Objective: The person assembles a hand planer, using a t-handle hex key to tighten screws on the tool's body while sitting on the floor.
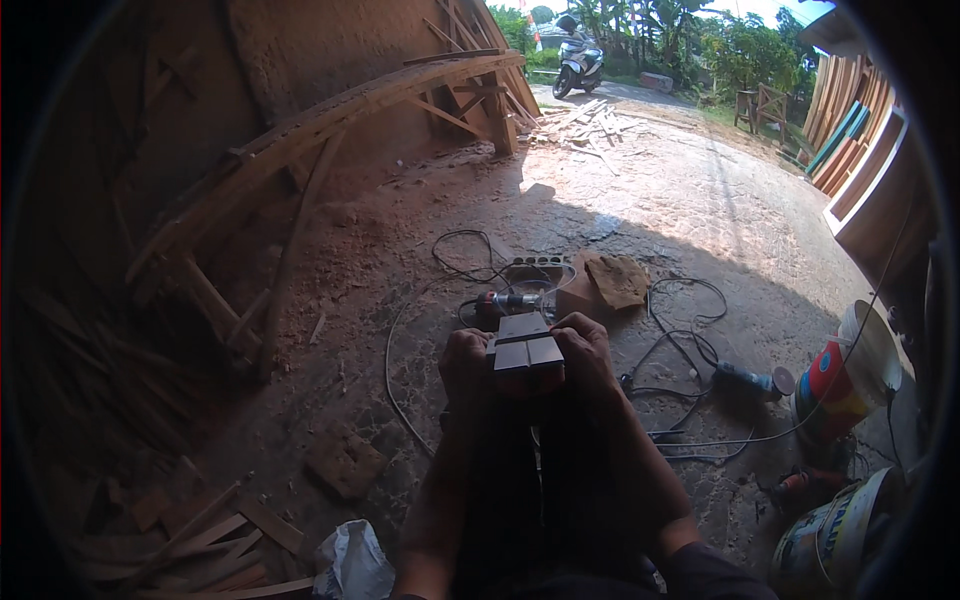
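Between my knees sits what looks like an upturned electric planer (528,352), its flat silver sole facing up with a dark gap across it and a reddish body below. My left hand (465,362) is closed against its left side, fingers curled. On the opposite side, my right hand (587,350) grips its edge with bent fingers. Just beyond the planer lies a red and silver power tool (510,302) on the ground. Whatever my fingertips press on is partly hidden in shadow.
A power strip (537,262) and a wooden block (617,281) lie ahead among looping cables. An angle grinder (748,380) rests at right, beside a colourful bucket (838,375). Another bucket (835,540) stands nearer. Wood offcuts (225,555) fill the lower left; a long bench (345,105) lines the wall.
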Action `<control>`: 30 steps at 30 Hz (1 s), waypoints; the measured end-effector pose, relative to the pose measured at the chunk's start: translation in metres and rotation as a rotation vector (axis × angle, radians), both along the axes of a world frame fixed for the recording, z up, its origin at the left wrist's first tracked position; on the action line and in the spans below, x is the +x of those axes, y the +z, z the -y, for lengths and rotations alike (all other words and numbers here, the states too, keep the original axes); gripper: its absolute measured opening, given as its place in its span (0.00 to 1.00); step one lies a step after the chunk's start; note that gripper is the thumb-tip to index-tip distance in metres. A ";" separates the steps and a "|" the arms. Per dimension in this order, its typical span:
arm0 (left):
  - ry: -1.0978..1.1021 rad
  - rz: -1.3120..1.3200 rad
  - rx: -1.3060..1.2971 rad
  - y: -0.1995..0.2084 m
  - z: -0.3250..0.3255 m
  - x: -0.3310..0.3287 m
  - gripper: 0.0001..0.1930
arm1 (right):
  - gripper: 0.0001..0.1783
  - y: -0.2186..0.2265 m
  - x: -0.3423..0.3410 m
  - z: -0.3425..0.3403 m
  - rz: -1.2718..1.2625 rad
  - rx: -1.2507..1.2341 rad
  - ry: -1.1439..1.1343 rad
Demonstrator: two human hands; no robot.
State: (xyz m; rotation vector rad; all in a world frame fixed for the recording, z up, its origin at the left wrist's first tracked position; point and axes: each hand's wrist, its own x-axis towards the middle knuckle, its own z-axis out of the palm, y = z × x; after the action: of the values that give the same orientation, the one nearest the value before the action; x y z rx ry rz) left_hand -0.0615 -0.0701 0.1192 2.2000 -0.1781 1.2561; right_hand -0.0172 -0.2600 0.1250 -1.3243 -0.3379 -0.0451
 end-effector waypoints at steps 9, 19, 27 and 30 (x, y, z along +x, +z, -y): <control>-0.214 -0.079 -0.395 -0.013 -0.005 0.009 0.07 | 0.11 -0.004 0.000 -0.006 -0.084 -0.090 -0.092; -0.003 0.021 0.050 -0.008 -0.006 0.008 0.13 | 0.10 0.001 0.000 -0.004 -0.052 -0.134 -0.088; -0.221 -0.052 -0.361 -0.017 -0.016 0.015 0.12 | 0.07 0.003 -0.011 -0.009 -0.032 0.017 -0.091; -0.113 -0.124 -0.180 0.002 0.007 0.006 0.11 | 0.07 0.011 -0.016 0.006 -0.016 -0.022 -0.142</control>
State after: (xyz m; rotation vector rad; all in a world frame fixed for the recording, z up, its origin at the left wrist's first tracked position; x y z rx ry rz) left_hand -0.0554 -0.0767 0.1217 2.0752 -0.1325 1.0293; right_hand -0.0328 -0.2658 0.1359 -1.3681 -0.2310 -0.1499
